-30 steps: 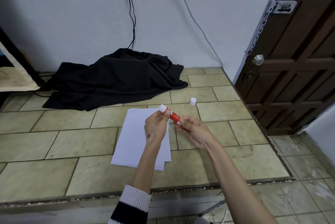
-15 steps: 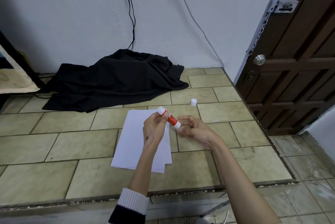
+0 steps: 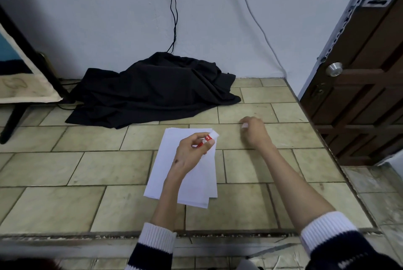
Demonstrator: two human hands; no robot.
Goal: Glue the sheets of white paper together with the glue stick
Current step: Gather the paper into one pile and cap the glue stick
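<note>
A small stack of white paper sheets (image 3: 170,178) lies on the tiled floor, its edges slightly fanned at the near right corner. My left hand (image 3: 187,158) hovers over the upper part of the stack and grips a red glue stick (image 3: 204,140), whose white end points up and to the right. My right hand (image 3: 254,132) rests on the floor to the right of the paper's far corner. Its fingers curl around a small white cap (image 3: 244,125), which shows between the fingertips.
A heap of black cloth (image 3: 152,90) lies against the wall beyond the paper, with cables hanging above it. A brown door (image 3: 359,95) closes off the right side. A dark furniture leg (image 3: 13,121) stands at the far left. The tiled platform ends in a step edge (image 3: 87,236) near me.
My right hand let go of the glue stick's lower end and reached away to the right onto the white cap. My left hand kept the stick and lowered it toward the paper.
</note>
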